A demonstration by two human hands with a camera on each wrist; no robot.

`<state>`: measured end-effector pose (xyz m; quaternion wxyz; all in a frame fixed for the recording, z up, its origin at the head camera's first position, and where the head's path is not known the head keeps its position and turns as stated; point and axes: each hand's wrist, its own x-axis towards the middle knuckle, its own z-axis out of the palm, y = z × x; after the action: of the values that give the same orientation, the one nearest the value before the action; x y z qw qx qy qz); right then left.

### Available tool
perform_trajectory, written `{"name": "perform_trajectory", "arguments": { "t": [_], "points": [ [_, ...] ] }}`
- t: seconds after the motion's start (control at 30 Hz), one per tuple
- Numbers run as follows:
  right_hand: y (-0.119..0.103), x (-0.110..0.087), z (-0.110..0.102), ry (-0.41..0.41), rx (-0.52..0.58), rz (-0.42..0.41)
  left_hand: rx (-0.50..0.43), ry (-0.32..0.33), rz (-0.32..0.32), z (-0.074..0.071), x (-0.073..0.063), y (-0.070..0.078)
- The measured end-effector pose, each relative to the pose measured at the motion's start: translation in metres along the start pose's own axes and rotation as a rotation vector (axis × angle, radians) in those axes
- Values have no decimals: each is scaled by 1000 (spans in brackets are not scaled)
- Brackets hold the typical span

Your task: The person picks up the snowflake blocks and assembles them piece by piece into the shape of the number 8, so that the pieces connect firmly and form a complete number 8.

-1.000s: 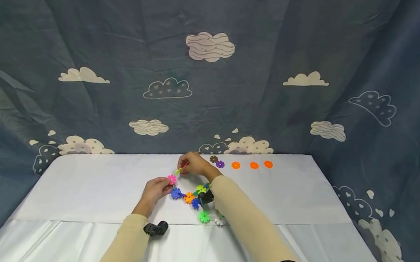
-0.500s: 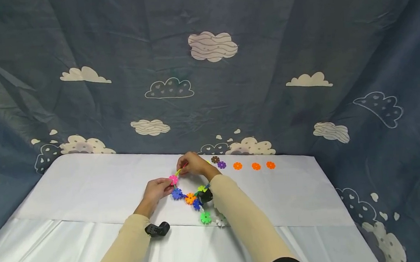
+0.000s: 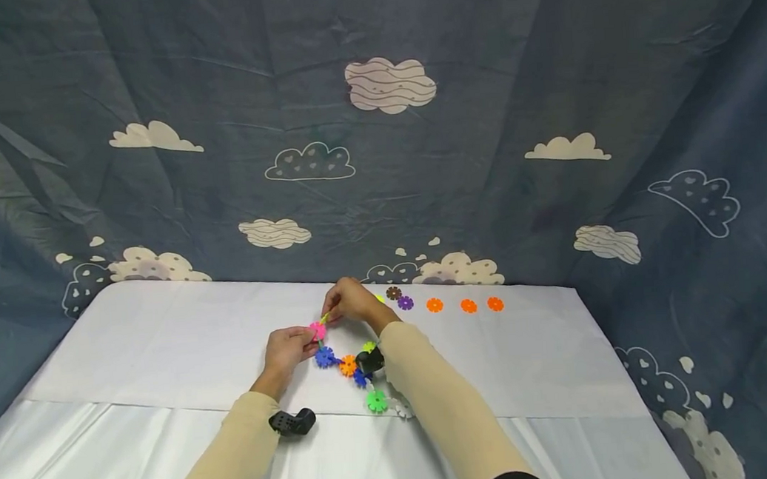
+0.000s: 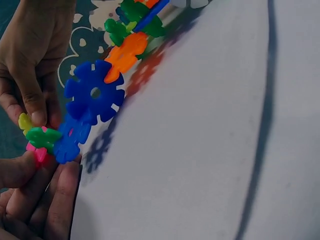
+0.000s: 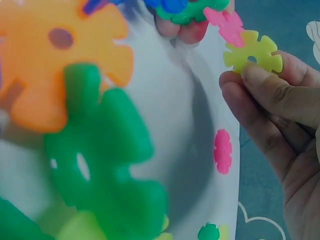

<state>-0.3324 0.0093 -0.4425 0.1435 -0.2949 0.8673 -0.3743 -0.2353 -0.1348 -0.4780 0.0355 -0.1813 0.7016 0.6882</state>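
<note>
- A pink notched plastic disc is pinched by the left hand.
- Joined to it, a yellow notched plastic disc is pinched by the right hand.
- Orange notched plastic discs are laid right of the pink disc.

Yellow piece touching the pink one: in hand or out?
In: the right wrist view shows the right hand pinching the yellow piece.

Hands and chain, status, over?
Left hand pinches pink piece. Right hand pinches yellow piece, touching the pink. Flower-disc chain runs from pink. Right wrist camera hides some chain from head view.
</note>
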Motion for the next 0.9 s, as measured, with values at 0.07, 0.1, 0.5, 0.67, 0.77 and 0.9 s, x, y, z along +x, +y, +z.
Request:
{"name": "perform_trajectory", "arguments": {
  "t": [0.07,0.1,0.5,0.67,0.77,0.9],
  "points": [
    [-2,1,1,-5,1,4,7,12,-3,1,-1,1],
    [-4,1,1,-9,2,5,11,18,-7,1,-1,1],
    [-5,-4,3,26,-11,-2,22,-77,-58,-6,4,3],
    [-4,-8,4,18,19,23,32,-135,-74,-7,5,4],
    [-3,-11,3,8,42,51,29,-178,-81,-9,7,5],
    [-2,-15,2,-14,104,54,28,-204,-80,-11,9,6]
  ]
}}
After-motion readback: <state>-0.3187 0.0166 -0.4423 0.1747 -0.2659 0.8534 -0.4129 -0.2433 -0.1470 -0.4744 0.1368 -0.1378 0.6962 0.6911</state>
